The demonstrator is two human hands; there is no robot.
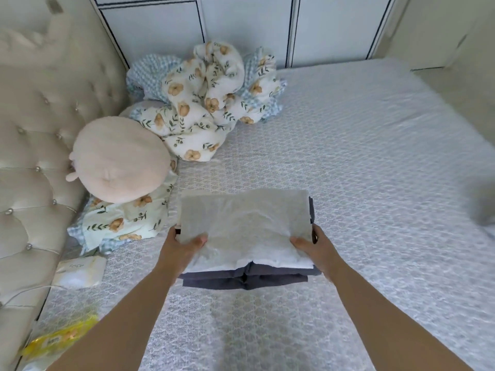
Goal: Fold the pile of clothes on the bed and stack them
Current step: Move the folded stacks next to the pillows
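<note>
Pale grey fabric is sitting on top here, a folded garment (245, 223) capping a stack of folded clothes (249, 277) near the middle of the bed (375, 156). Beneath it a white layer is showing at the near edge, and under that dark grey folded pieces are forming the base.

Both hands are clamping the stack from its sides. The left hand (182, 246) is holding the near left corner, thumb lying over the top of the pale grey garment, fingers tucked out of sight down the side. The right hand (312, 246) is mirroring it at the near right corner, thumb on top, fingers wrapping the edge. So each grip is closed on the stack, with the clothes lying squarely between the two hands and reaching away from them toward the far side of the bed.

Off to the left, a round pink plush cushion (119, 159) is resting against the tufted headboard (40, 116), with a crumpled floral blanket (203, 103) bunched behind and beneath it. A white tissue pack (80, 271) and a yellow packet (59, 338) are lying along the bed's left edge.
</note>
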